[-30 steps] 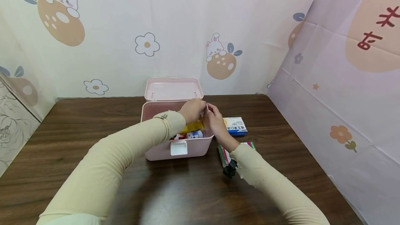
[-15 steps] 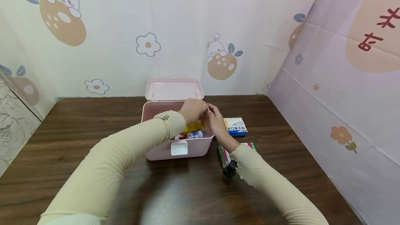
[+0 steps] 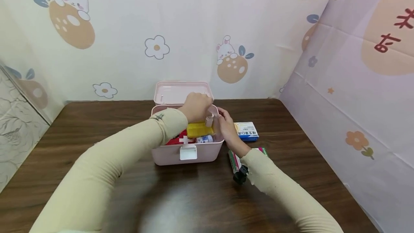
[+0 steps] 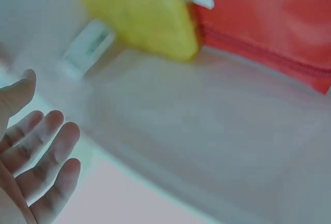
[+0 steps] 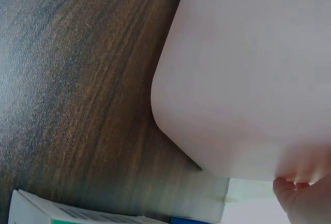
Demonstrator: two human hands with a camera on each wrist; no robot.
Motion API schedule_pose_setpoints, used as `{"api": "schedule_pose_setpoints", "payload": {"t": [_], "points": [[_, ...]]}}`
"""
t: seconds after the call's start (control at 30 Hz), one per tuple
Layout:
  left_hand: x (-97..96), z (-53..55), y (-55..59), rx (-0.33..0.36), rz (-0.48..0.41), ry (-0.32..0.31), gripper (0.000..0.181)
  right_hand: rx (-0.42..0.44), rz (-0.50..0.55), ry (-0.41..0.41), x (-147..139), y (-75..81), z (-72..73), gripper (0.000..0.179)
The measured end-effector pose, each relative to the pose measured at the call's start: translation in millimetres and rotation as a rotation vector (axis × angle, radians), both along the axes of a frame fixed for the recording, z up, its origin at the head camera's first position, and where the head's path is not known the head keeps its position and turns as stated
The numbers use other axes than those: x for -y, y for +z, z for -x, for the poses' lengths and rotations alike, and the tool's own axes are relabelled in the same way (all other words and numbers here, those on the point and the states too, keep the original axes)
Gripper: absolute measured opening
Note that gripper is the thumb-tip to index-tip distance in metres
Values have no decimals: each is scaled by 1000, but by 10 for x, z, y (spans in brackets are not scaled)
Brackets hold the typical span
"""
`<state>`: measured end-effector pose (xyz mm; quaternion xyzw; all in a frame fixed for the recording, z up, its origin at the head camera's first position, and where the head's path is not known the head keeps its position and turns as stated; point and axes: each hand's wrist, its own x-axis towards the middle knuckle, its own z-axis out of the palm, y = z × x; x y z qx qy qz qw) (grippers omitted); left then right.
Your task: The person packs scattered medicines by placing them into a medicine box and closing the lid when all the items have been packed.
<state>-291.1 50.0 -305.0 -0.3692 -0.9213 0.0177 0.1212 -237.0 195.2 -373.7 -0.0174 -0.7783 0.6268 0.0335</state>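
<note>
Pink box [image 3: 169,156], yellow case [image 3: 198,130], red pouch [image 4: 266,25], brown wood-grained table [image 3: 207,200]

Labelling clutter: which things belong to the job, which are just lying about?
Job, likely:
pink medicine chest, right hand at its side
small pale item by left hand
red pouch, yellow case, bottle inside

Lying about, maybe waiting:
vitamin D carton
green-and-magenta carton

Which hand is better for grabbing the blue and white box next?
Probably the right hand. It is at the right side of the pink chest, close to the blue and white box. The left hand looks empty, but it is up over the chest, farther from that box.
</note>
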Motion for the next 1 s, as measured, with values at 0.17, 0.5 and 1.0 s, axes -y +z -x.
{"api": "schedule_pose_setpoints", "payload": {"t": [0.17,0.5,1.0], "points": [[329,-109,331,36,-183,15,26,-14,-17,13,10,14,2,46],[1167,-355,414,128,-420,139,27,42,-26,10,-11,10,10,47],[1502,-547,-441,465,-1043,342,66,60,33,31,-43,11,-12,48]]}}
